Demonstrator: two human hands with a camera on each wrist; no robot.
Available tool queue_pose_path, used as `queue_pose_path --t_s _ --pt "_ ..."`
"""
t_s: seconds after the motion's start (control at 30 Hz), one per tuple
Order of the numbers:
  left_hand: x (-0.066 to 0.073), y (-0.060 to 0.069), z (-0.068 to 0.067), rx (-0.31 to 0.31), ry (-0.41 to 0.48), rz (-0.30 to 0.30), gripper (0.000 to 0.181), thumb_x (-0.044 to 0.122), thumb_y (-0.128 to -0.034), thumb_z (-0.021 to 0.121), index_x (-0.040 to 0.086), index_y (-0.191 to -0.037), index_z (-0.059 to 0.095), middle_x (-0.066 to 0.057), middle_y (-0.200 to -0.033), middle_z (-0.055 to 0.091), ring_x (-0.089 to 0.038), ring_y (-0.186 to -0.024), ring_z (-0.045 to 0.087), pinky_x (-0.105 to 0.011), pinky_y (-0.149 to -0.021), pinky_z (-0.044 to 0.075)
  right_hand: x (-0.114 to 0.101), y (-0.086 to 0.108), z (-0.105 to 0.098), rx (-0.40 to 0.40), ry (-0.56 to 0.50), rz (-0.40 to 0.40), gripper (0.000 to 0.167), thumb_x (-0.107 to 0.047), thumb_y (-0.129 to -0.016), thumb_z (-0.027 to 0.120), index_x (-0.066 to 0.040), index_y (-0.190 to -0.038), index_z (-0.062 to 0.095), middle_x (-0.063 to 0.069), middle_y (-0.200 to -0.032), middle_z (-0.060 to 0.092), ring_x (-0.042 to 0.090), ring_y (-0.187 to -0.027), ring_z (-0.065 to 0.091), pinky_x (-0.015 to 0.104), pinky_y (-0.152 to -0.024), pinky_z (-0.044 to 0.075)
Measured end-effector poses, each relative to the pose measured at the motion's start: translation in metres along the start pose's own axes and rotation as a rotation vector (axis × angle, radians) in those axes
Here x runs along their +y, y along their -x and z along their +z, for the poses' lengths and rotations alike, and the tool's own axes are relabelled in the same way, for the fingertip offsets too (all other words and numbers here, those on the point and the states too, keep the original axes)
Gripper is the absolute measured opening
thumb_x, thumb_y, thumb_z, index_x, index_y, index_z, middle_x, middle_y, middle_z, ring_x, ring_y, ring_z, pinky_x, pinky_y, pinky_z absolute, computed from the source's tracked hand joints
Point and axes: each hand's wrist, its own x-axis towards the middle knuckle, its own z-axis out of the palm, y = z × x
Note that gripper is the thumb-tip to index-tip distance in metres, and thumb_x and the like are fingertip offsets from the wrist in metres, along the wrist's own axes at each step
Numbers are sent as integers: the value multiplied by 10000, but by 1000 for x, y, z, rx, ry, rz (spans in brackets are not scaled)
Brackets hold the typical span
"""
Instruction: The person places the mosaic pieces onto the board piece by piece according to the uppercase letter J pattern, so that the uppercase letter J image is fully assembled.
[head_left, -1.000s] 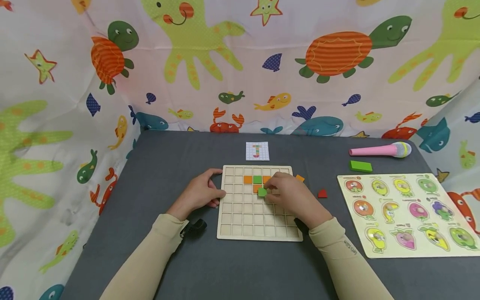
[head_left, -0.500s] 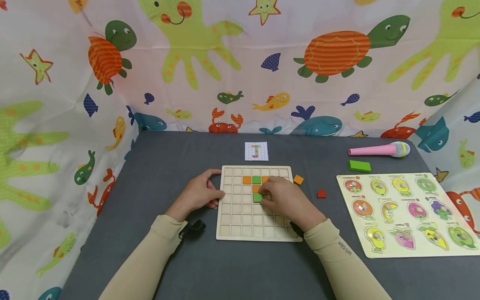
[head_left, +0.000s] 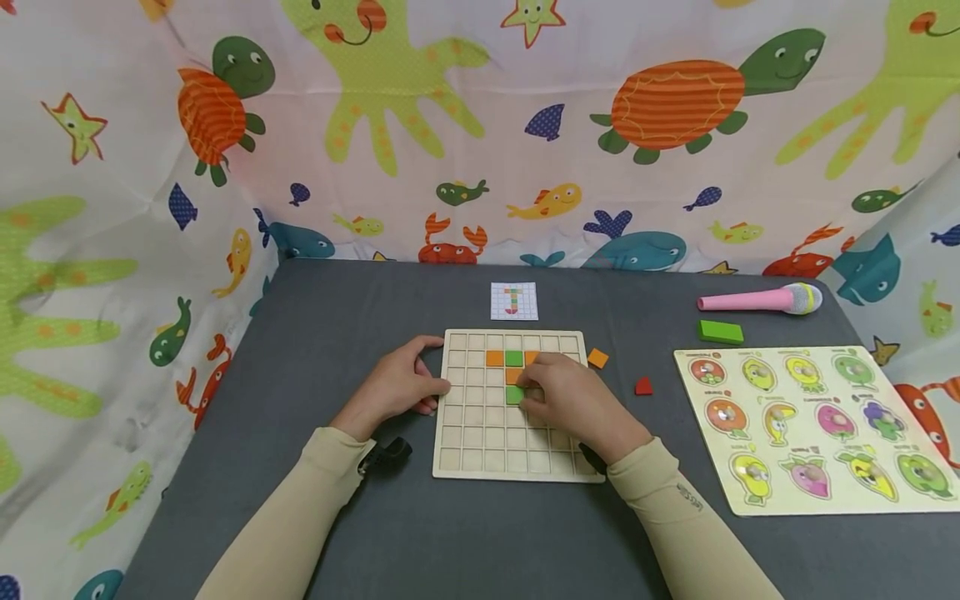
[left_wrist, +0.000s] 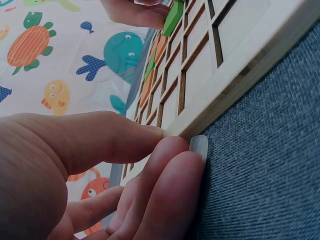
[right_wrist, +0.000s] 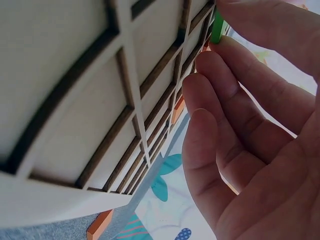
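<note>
A wooden grid board (head_left: 472, 433) lies on the dark cloth. Its left edge is pinched between thumb and fingers of my left hand (head_left: 392, 387), close up in the left wrist view at the board's rim (left_wrist: 200, 105). My right hand (head_left: 577, 404) is over the board's right half and pinches a green square (head_left: 513, 395) by its right side. That square is at a cell directly below an orange square (head_left: 512, 376); whether it lies flat is unclear. Above them is a row of an orange square (head_left: 495, 358), a green one (head_left: 513, 358) and a partly covered orange one (head_left: 530, 357).
A pattern card (head_left: 513, 301) lies behind the board. To the board's right are a loose orange square (head_left: 597, 358) and a red piece (head_left: 643, 386). Farther right are a green block (head_left: 721, 332), a pink toy microphone (head_left: 750, 301) and a fruit puzzle board (head_left: 720, 450).
My right hand has moved slightly left with the green square, which now lines up below the orange one. The loose orange square beside the board has come into fuller view. My left hand keeps its grip.
</note>
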Motion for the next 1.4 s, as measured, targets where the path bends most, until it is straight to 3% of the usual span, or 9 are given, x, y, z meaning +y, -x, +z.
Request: queue_pose_path --t_s 0.37,0.77,1.4 --pt "0 1 0 -7 10 11 780 131 -915 829 215 -1607 480 -135 -937 674 -211 -650 751 -342 -611 667 0 0 0 -13 2 5 216 -147 -881 857 -110 -1088 810 9 -1042 733 164 -952 645 374 -855 610" --pt "-2 -1 0 -8 12 3 780 135 -914 824 239 -1605 480 -134 -944 676 -217 -665 751 -339 -623 670 7 1 -8 -6 -19 35 206 -179 -924 822 -115 -1120 811 12 -1038 731 171 -960 675 380 -855 614" --pt "1 -1 0 1 -20 -34 796 170 -906 847 254 -1604 475 -136 -955 681 -226 -682 760 -337 -634 672 79 15 -41 56 -97 310 296 -228 -966 816 -87 -1225 790 108 -1125 733 284 -1012 687 506 -918 610"
